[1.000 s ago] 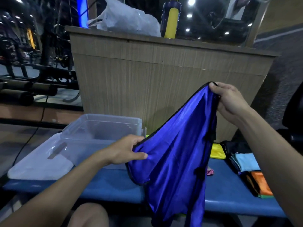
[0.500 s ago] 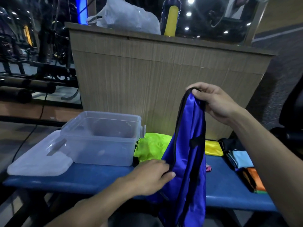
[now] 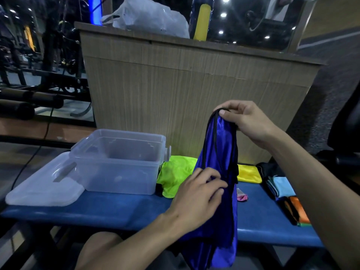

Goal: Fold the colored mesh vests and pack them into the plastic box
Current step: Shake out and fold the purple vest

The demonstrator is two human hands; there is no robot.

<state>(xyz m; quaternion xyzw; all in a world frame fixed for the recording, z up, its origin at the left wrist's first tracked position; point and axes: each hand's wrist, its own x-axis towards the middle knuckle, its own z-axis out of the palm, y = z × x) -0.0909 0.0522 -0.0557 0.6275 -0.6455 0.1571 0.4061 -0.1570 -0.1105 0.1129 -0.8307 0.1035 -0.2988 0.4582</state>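
While the lid (image 3: 41, 187) and clear plastic box (image 3: 118, 162) sit leftward on the desk (image 3: 116, 209), my left hand (image 3: 196, 197) pinches the hanging blue vest (image 3: 220, 191) (black-trimmed) mid-length; my right hand (image 3: 245, 121) grips its top.

No text, label, brand, number or sign can be read anywhere in this view. The surfaces that might carry print are too dark, blurred or small to make out any lettering.
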